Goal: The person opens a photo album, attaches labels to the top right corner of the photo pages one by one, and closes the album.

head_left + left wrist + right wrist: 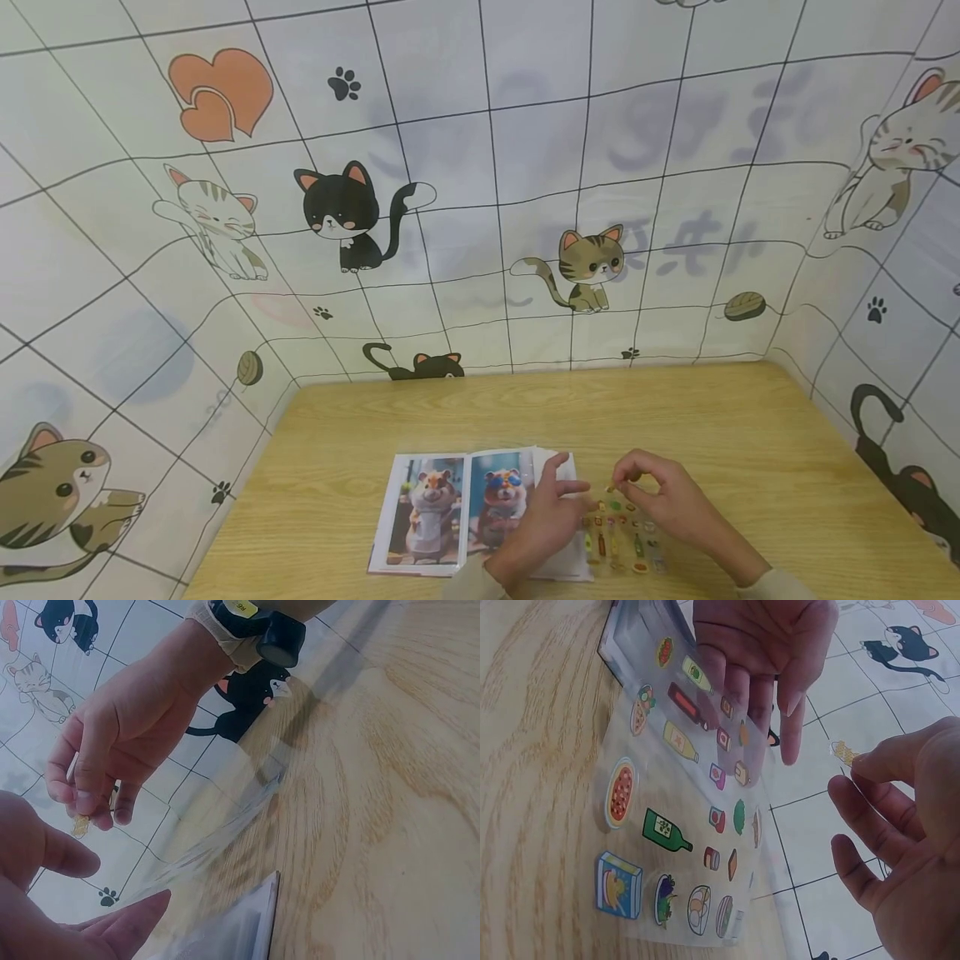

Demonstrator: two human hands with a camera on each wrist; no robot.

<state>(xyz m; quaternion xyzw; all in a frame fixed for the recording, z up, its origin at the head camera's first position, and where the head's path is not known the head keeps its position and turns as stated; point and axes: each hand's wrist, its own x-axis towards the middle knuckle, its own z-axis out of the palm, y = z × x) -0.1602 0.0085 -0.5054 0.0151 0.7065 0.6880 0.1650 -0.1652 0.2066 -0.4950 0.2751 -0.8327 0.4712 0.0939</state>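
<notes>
My right hand [675,500] pinches a small yellow sticker [844,753] between thumb and forefinger, held up above the sticker sheet. The clear sticker sheet [641,877] carries several food stickers, among them a green bottle [666,831], a pizza [620,793] and a blue box [619,885]. My left hand [543,521] is over the right page of an open photo album [380,533], its fingers extended toward the sheet. In the left wrist view its thumb and fingers [135,922] are spread apart, with the sticker just beyond them.
The album's pages show hamster pictures, one in an apron [427,517] and one in sunglasses [495,508]. Both album and sheet lie near the front of the wooden table [337,442]. A cat-patterned cloth [465,167] hangs behind the table and along its sides.
</notes>
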